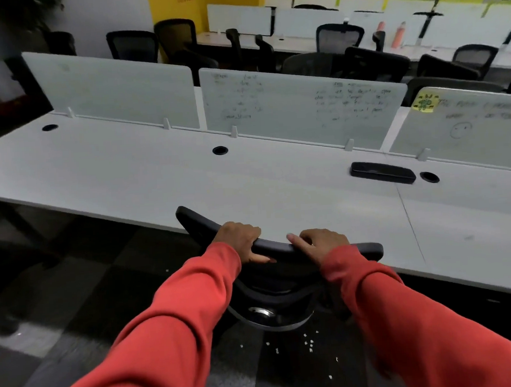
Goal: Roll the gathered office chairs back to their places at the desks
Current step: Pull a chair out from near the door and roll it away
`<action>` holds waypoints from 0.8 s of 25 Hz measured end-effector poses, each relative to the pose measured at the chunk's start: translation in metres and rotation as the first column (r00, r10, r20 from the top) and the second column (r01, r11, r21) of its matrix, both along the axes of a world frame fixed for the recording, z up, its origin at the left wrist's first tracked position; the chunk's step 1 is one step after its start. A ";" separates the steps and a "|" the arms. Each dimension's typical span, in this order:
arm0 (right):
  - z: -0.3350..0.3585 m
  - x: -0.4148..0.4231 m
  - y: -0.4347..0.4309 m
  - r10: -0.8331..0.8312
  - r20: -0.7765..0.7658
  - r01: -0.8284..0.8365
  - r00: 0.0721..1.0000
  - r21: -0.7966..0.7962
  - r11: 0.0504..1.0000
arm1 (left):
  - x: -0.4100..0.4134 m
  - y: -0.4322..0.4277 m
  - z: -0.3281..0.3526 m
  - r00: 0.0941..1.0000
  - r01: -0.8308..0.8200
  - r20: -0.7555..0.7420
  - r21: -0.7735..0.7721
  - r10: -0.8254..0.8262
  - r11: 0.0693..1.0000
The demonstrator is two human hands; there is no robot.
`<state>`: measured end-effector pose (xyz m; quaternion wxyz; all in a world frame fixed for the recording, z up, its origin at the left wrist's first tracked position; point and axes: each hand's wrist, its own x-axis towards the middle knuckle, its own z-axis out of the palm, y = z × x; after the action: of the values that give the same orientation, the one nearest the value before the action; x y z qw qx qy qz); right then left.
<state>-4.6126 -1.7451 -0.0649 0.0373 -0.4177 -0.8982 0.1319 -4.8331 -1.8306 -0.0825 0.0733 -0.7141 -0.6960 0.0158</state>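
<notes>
Both hands, left (pixel 238 239) and right (pixel 320 243), curl their fingers over the top edge of a black office chair (pixel 280 277) standing at the white desk (pixel 156 176), whose frosted dividers (pixel 299 105) carry handwriting, with more chairs (pixel 340 37) beyond.

The desk (pixel 247 178) blocks the way straight ahead, its near edge close to the chair (pixel 195 220) back. Upright panels (pixel 302 108) wall off the desk's far side. A black case (pixel 381 173) lies on the desktop at right. Left of the chair, open carpet (pixel 88 280) leaves room.
</notes>
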 end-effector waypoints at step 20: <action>0.046 -0.282 -0.131 0.737 -0.106 -0.709 0.667 0.211 0.672 | -0.090 -0.242 0.056 0.604 -0.797 0.244 0.208 0.759 0.568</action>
<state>-4.8945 -1.8765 -0.0188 0.0955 -0.0081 -0.9899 0.1046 -4.9232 -2.0722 -0.0268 0.1200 -0.3141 -0.9361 -0.1032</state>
